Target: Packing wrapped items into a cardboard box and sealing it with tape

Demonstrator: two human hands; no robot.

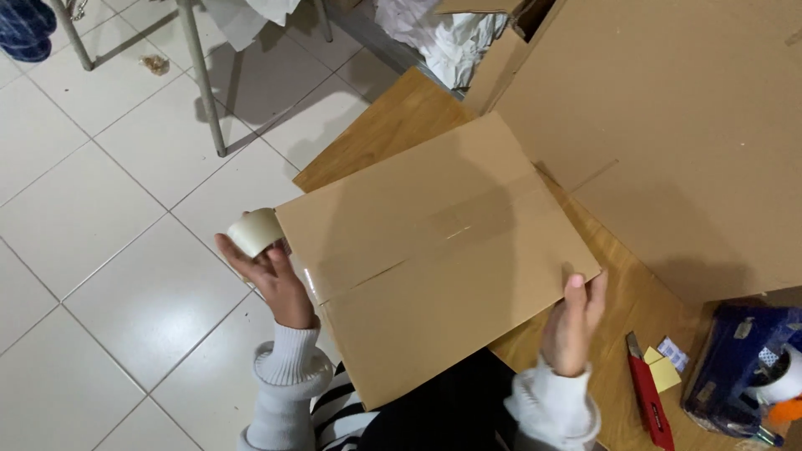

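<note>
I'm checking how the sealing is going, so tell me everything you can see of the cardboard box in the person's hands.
The cardboard box is plain brown, closed, with its flaps meeting at a centre seam under a strip of clear glossy tape. It lies tilted across the corner of a wooden table, partly overhanging the tiled floor. The right hand steadies its near right edge. The left hand, at its left edge, holds a roll of tape where the strip wraps over the side.

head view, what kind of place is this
Probably a packing or shipping work area: a cardboard box on a wooden table, a tape roll in the left hand, and a red box cutter nearby.
</note>
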